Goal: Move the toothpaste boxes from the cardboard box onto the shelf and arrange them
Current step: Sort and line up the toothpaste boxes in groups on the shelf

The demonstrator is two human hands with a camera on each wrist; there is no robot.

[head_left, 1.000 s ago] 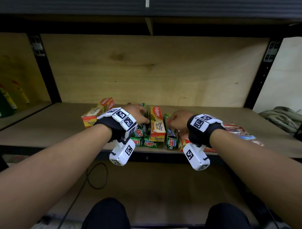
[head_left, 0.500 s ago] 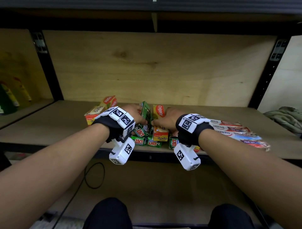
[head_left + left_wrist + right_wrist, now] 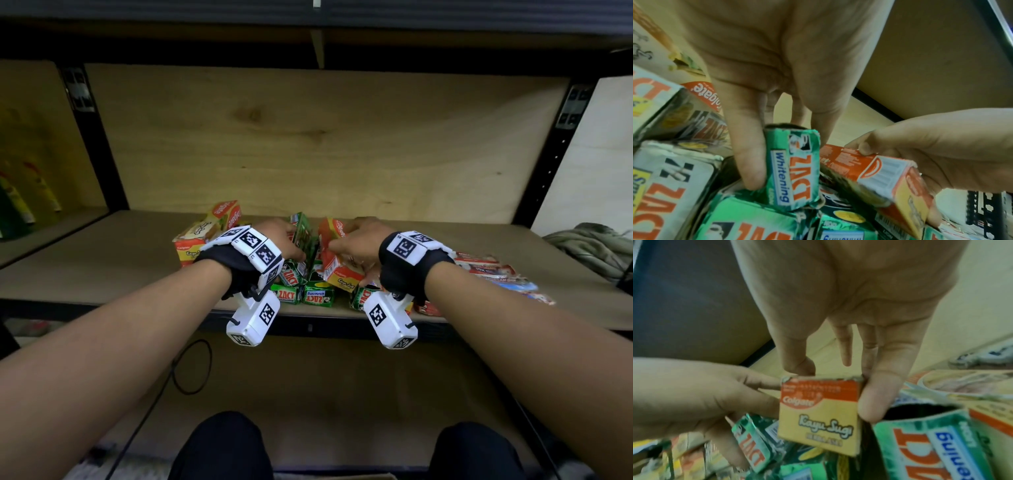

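Note:
A heap of toothpaste boxes lies at the front of the wooden shelf [image 3: 102,270]. My left hand [image 3: 277,236] pinches a green Zact box [image 3: 795,168] between thumb and fingers and holds it tilted above other green Zact boxes [image 3: 318,296]. My right hand [image 3: 356,240] grips an orange and yellow Colgate box [image 3: 818,413] by its sides, lifted at a slant over the heap, close beside the green box [image 3: 303,236]. Another Colgate box [image 3: 205,233] lies to the left. The cardboard box is out of sight.
Flat red, white and blue toothpaste boxes [image 3: 496,274] lie on the shelf at right, with a grey cloth [image 3: 589,246] beyond. Black uprights [image 3: 96,137] frame the bay; bottles [image 3: 20,202] stand in the left bay. A black cable [image 3: 191,370] loops on the floor below.
My right hand has moved left from the right side of the heap, taken the Colgate box and raised it at a slant. My left hand has tilted the green box upward.

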